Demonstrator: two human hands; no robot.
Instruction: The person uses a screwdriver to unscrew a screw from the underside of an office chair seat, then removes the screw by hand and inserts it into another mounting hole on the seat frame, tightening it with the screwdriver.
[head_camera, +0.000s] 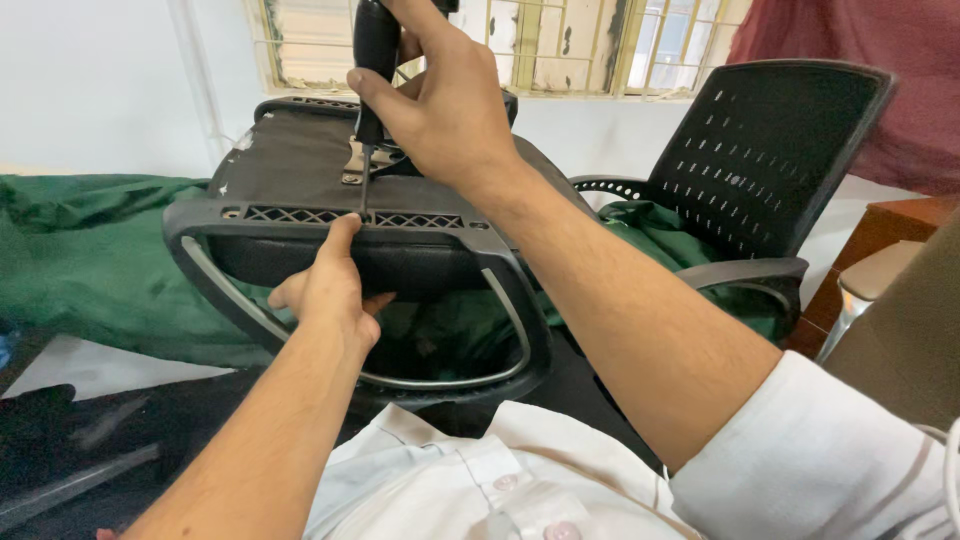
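Right hand raised high, fingers closed tight around the black handle of a screwdriver, thumb on the near side of the grip. Thin metal shaft pointing straight down from the handle, tip meeting the grey plastic frame of an upturned chair seat, just beside a strip of lattice-like slots. Left hand lower down, thumb pressed up against the near edge of that same frame right below the shaft's tip, remaining fingers curled under the rim and partly hidden; gripping the frame's edge, holding nothing loose. Seat lying underside up in front of the chest, dark board scuffed white near its left corner, small metal bracket fixed beside the shaft. Curved armrest loop hanging from the frame toward the lap, with a metal rod following its inner bend. Beneath and behind the seat, rumpled green cloth spread wide to the left. To the right, well apart from both hands, a second office chair upright with a perforated black backrest. Further back, a barred window and a dark red curtain. At the bottom, white shirt with rolled sleeves.
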